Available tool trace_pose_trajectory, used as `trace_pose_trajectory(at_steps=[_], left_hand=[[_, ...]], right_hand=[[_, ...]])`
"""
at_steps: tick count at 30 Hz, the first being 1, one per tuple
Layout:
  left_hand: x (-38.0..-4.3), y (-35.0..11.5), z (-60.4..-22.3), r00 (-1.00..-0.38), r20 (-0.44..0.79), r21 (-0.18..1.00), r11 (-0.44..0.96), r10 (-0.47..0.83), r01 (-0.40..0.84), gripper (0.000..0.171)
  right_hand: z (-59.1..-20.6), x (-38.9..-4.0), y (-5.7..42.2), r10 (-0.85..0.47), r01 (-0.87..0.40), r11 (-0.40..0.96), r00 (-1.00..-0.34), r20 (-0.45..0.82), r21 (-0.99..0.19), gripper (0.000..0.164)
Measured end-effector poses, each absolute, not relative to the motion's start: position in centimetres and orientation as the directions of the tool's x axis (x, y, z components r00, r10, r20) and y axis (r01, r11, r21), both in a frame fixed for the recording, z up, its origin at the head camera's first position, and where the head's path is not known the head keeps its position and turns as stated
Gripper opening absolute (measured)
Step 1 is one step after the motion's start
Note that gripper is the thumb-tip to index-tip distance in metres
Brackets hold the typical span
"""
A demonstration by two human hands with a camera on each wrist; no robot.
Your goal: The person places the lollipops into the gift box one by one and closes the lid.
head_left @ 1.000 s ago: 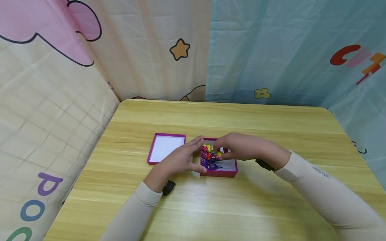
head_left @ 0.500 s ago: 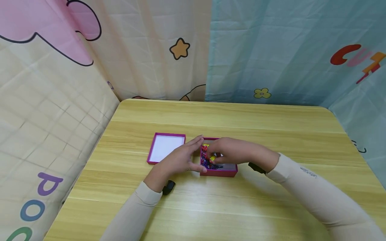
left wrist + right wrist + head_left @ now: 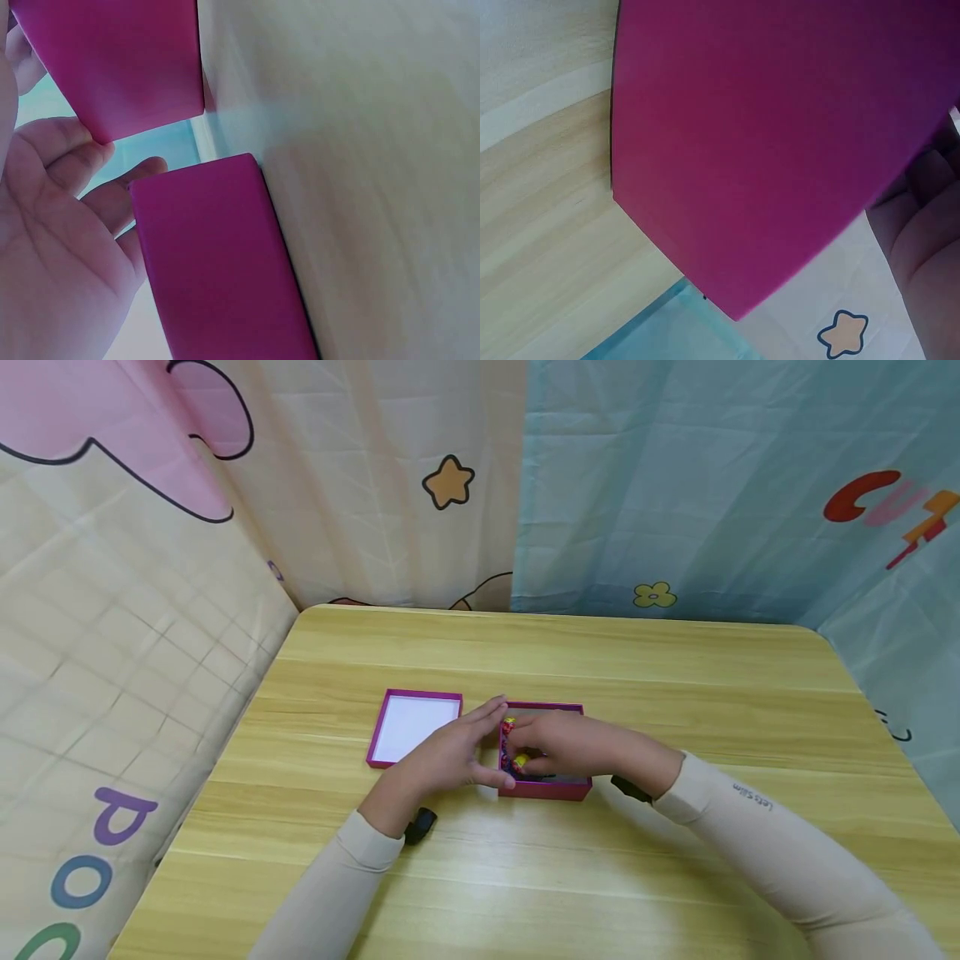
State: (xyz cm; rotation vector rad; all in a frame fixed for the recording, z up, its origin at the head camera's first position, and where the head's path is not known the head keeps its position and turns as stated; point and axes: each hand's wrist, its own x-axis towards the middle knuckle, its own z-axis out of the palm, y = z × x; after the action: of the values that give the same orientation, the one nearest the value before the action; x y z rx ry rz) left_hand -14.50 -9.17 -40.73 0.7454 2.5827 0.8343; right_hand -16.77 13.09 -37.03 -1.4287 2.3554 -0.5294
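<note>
An open magenta box [image 3: 551,791] holds several shiny wrapped lollipops [image 3: 509,725] in red, yellow and purple along its left side. My right hand [image 3: 573,743] reaches down into it, thumb and fingers pinching a yellow-and-red lollipop [image 3: 520,763] near the left wall. The back of this hand hides much of the interior. My left hand [image 3: 450,752] rests against the box's left side, thumb at the near corner and fingers stretched to the far one. In the left wrist view, fingertips touch a corner of the box [image 3: 127,67].
The magenta lid [image 3: 412,727], white inside, lies upturned on the wooden table [image 3: 480,868] left of the box, partly behind my left hand. Printed curtains [image 3: 450,543] hang behind the table and along its sides.
My right hand has moved left and down inside the box with the yellow-and-red lollipop, covering more of the others. The left hand, box and lid have stayed put.
</note>
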Motion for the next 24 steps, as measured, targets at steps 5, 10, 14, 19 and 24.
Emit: trace_pose_trajectory(at_steps=[5, 10, 14, 19, 24], left_hand=[[-14.55, -9.18, -40.82, -0.810, -0.139, 0.613, 0.692, 0.570, 0.381, 0.112], [-14.58, -9.16, -40.85, -0.809, -0.131, 0.611, 0.690, 0.573, 0.389, 0.111], [-14.61, -9.15, -40.88, -0.808, -0.128, 0.612, 0.687, 0.576, 0.392, 0.111], [-14.62, -9.17, -40.89, -0.806, -0.122, 0.614, 0.682, 0.579, 0.397, 0.111], [-14.65, -9.19, -40.89, -0.808, -0.122, 0.609, 0.686, 0.577, 0.399, 0.111]], right_hand=[[-37.14, -16.66, 13.01, -0.890, -0.775, 0.433, -0.449, -0.081, -0.462, 0.010], [-37.41, -16.61, 12.99, -0.882, -0.769, 0.450, -0.462, -0.090, -0.454, 0.010], [-37.70, -16.60, 12.96, -0.879, -0.771, 0.456, -0.468, -0.090, -0.444, 0.009], [-37.93, -16.63, 12.93, -0.884, -0.781, 0.443, -0.462, -0.071, -0.440, 0.007], [-37.99, -16.69, 13.00, -0.885, -0.783, 0.440, -0.461, -0.065, -0.440, 0.006]])
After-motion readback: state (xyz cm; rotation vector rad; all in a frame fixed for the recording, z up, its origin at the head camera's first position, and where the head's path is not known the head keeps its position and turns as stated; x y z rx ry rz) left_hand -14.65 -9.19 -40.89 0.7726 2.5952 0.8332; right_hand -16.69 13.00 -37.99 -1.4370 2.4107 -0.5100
